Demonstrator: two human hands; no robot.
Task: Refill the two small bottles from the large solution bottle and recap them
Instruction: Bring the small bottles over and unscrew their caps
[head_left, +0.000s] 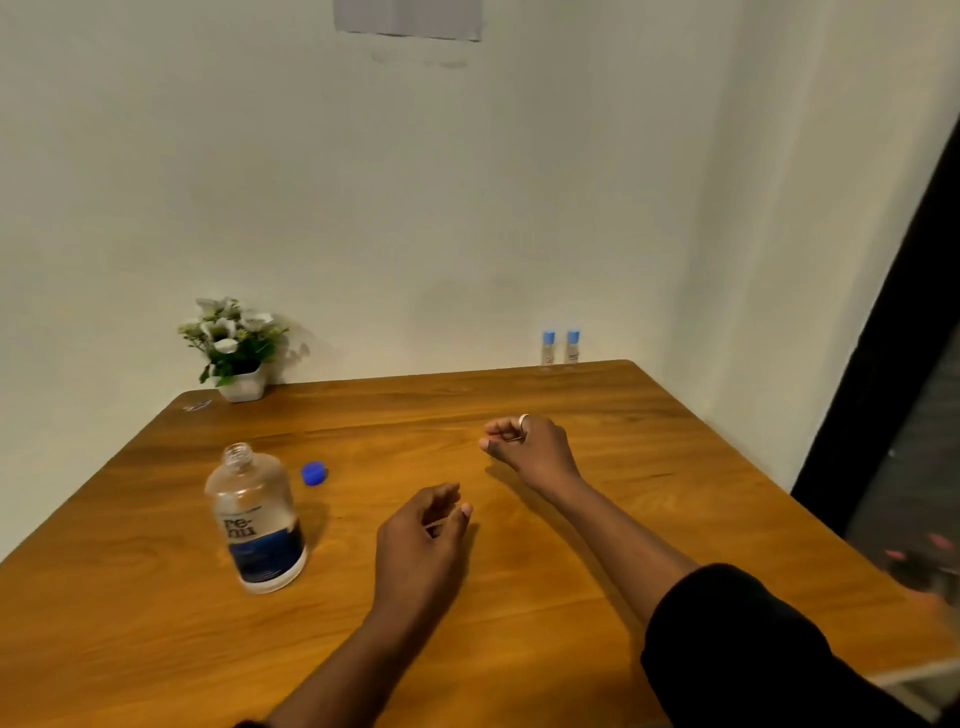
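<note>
A person is sitting at a wooden table (519, 597) that is standing in the corner of a pale-walled room. The left hand (421, 540) is hovering over the middle of the tabletop with its fingers loosely curled and nothing in its grasp. The right hand (524, 441) is reaching farther out over the table, also loosely curled and gripping nothing; a pale ring (522, 419) is showing on one of its fingers, and a black sleeve (753, 649) is covering the upper part of that arm.

The large solution bottle (255, 519) is standing upright to the left of the left hand, apart from it, with its mouth uncovered and clear liquid showing inside. Its blue cap (314, 473) is lying on the table just beside it, toward the far side. The two small bottles (560, 347), both wearing light blue caps, are standing upright side by side at the far edge of the table against the wall, well apart from both hands. A white pot of artificial flowers (236, 348) is sitting at the far left corner of the table.
</note>
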